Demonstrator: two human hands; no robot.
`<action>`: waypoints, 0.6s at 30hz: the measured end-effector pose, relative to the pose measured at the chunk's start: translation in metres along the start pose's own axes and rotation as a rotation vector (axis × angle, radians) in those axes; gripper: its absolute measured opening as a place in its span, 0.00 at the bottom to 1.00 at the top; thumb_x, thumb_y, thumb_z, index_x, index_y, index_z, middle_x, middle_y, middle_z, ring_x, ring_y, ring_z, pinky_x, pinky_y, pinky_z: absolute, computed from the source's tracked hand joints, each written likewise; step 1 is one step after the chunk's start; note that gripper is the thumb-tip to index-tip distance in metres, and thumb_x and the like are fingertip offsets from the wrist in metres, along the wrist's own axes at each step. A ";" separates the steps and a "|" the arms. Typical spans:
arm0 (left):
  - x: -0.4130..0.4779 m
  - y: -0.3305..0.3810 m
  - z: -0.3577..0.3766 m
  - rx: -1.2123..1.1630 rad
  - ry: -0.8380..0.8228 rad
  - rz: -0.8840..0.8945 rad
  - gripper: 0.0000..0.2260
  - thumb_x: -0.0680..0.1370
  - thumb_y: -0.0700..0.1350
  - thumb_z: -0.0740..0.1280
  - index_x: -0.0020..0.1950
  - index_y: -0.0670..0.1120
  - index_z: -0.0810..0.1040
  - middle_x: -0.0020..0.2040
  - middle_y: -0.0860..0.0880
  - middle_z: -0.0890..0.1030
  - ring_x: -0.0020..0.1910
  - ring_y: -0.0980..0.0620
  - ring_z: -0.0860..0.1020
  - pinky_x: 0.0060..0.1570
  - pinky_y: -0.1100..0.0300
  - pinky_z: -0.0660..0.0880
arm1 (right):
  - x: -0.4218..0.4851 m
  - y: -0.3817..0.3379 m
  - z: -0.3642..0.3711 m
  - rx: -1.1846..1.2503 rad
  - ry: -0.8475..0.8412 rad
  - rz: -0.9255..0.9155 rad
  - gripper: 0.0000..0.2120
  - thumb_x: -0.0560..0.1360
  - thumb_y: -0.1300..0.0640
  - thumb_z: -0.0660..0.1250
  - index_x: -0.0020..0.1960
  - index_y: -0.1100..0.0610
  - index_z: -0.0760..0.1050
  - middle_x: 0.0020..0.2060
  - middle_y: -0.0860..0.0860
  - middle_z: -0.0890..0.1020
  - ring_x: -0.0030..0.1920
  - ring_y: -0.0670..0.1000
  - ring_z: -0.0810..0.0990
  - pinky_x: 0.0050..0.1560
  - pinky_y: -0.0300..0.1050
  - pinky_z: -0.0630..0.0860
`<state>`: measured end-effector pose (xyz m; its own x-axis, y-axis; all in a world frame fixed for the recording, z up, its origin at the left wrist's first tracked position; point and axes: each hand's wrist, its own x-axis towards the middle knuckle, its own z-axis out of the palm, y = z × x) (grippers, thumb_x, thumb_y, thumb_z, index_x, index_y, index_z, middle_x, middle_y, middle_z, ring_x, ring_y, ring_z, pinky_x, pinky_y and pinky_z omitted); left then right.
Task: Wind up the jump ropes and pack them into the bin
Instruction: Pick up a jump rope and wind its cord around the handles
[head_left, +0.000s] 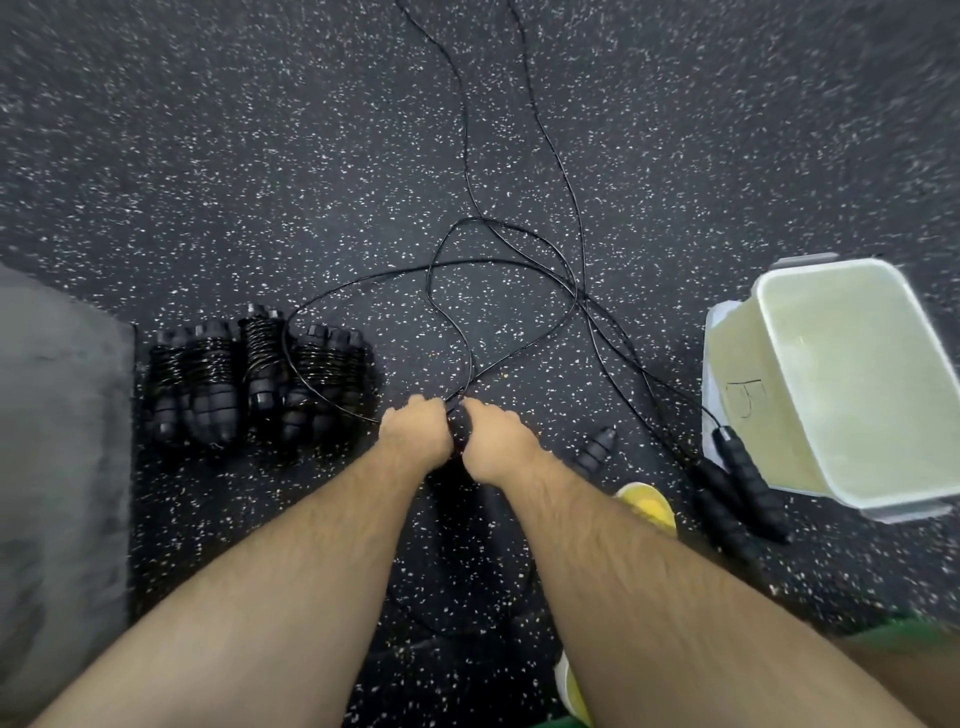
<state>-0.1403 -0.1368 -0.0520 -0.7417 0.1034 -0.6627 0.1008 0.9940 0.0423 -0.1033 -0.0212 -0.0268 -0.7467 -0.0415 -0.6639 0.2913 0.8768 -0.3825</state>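
Both hands meet at the centre of the frame, the left hand (415, 431) and right hand (493, 441) curled tight around the handle end of a jump rope (471, 358). Its thin black cord trails in loose, crossing loops toward the top. The cord looks light, springy and prone to tangling, so the firm handles are the best place to hold while coiling. Wound ropes (260, 374) lie at centre left. The bin (857, 374) stands at right, holding no ropes yet, with another pair of handles (743, 478) beside it.
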 end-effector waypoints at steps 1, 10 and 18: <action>0.000 0.000 -0.002 -0.053 0.000 0.008 0.17 0.81 0.45 0.58 0.69 0.46 0.72 0.66 0.44 0.74 0.63 0.43 0.77 0.63 0.49 0.71 | 0.001 0.001 0.000 -0.001 0.009 -0.009 0.29 0.75 0.61 0.59 0.76 0.50 0.60 0.67 0.53 0.73 0.67 0.59 0.70 0.65 0.53 0.71; -0.022 0.003 -0.023 -0.071 0.167 0.336 0.15 0.81 0.43 0.57 0.62 0.48 0.79 0.57 0.47 0.79 0.60 0.44 0.77 0.60 0.52 0.68 | 0.000 0.000 -0.001 0.075 0.131 -0.017 0.22 0.77 0.60 0.57 0.70 0.50 0.65 0.56 0.53 0.81 0.57 0.59 0.79 0.54 0.50 0.75; -0.022 -0.019 -0.035 -0.170 0.783 0.024 0.07 0.81 0.46 0.63 0.51 0.48 0.81 0.56 0.46 0.70 0.55 0.44 0.68 0.54 0.50 0.67 | -0.002 -0.011 -0.004 0.222 0.346 0.134 0.26 0.84 0.40 0.44 0.54 0.56 0.74 0.50 0.54 0.82 0.53 0.59 0.79 0.52 0.51 0.75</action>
<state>-0.1491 -0.1564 -0.0121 -0.9969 0.0569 0.0548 0.0670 0.9765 0.2047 -0.1079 -0.0292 -0.0186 -0.8388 0.2623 -0.4770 0.4931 0.7375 -0.4615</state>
